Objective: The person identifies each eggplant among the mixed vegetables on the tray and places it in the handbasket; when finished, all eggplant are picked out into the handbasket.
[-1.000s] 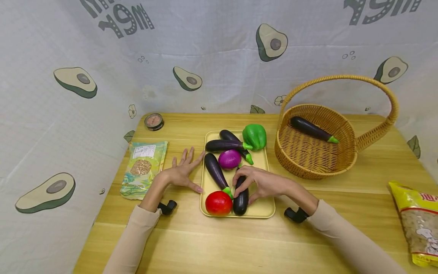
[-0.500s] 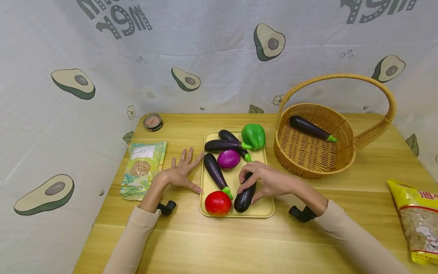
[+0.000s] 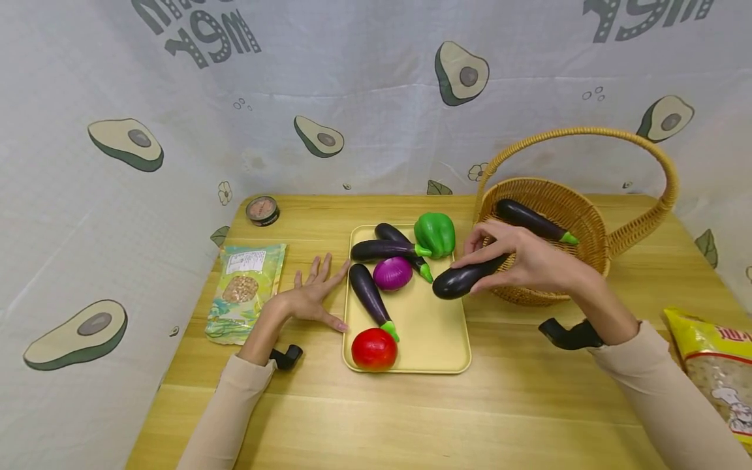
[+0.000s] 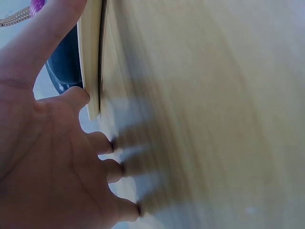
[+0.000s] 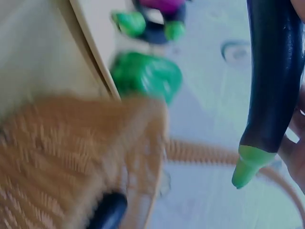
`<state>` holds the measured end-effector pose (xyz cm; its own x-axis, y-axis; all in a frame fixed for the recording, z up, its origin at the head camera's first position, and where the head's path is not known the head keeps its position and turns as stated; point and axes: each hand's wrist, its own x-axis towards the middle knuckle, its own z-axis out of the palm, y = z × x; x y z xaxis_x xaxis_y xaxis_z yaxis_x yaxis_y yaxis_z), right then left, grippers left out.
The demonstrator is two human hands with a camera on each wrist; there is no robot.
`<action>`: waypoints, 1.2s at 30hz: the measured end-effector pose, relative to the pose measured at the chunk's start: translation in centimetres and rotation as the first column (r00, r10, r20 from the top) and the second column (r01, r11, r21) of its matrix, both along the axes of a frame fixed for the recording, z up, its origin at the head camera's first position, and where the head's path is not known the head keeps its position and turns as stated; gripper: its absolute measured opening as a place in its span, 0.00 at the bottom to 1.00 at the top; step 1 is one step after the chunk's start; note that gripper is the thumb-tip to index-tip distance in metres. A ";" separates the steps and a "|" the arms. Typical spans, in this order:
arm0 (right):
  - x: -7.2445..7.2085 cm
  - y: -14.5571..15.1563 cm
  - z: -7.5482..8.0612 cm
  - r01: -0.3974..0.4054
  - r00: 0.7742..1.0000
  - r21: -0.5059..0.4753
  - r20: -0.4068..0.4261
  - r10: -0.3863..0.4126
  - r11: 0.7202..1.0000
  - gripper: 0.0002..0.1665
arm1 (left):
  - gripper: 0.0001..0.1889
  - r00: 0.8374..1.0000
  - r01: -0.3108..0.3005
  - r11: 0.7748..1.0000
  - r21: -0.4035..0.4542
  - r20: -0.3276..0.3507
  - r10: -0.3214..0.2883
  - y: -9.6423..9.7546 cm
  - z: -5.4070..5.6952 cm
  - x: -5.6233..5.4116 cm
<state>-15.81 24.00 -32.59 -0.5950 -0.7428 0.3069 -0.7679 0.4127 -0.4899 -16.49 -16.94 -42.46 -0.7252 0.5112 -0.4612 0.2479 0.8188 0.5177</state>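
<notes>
My right hand [image 3: 523,258] grips a dark eggplant [image 3: 464,279] between thumb and fingers, held up between the tray's right edge and the wicker basket [image 3: 490,287]. In the right wrist view the green stem end of this eggplant [image 5: 271,81] points down past my fingers. Fingers spread, my left hand [image 3: 311,300] rests at the left edge of the yellow tray [image 3: 431,339]. On the tray lie several eggplants [image 3: 370,294], a purple onion [image 3: 392,273], a green bell pepper [image 3: 435,235] and a red tomato [image 3: 374,349]. Another eggplant [image 3: 531,220] lies inside the basket.
Left of the tray lies a green and yellow food pouch [image 3: 247,290], with a small round tin [image 3: 262,210] behind it. A yellow bag [image 3: 713,372] sits at the far right, partly covered by my right sleeve. The basket's tall handle [image 3: 587,132] arches over it.
My right hand has lifted the eggplant off the tray's front right and carried it right and back to the basket's near left side. The left hand stays in place.
</notes>
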 end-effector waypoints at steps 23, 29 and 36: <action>-7.3 9.0 0.5 0.769 0.508 0.231 0.346 -0.789 0.597 0.49 | 0.69 1.000 -0.001 1.000 0.007 0.003 0.001 0.0 0.0 0.1; -8.5 8.5 -1.6 0.773 0.477 0.241 0.389 -0.788 0.587 0.46 | 0.69 1.000 0.000 1.000 0.007 0.008 0.000 0.1 0.0 0.1; -9.4 7.5 -3.3 0.735 0.522 0.263 0.369 -0.769 0.625 0.40 | 0.69 1.000 -0.001 1.000 0.007 0.005 0.001 0.0 0.1 0.0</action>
